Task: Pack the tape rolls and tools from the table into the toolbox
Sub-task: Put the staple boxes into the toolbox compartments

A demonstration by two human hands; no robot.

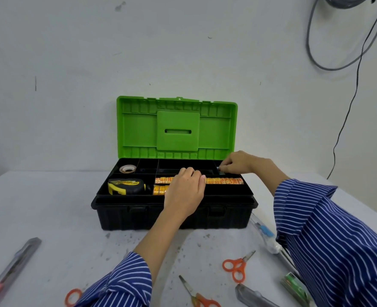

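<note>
Left hand (184,191) curled over orange tape rolls (224,180) in toolbox (174,214), grip unclear; right hand (238,162) pinches small blue item (221,172) far right.

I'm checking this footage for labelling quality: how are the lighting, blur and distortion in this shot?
Head view: soft, even light, only faint shadows below the toolbox; no harsh glare. Wide-angle bending shows in the cables at the top right. The centre is fairly sharp, the tape measure clear; edge items such as the knife at the lower left look soft and smeared.
</note>
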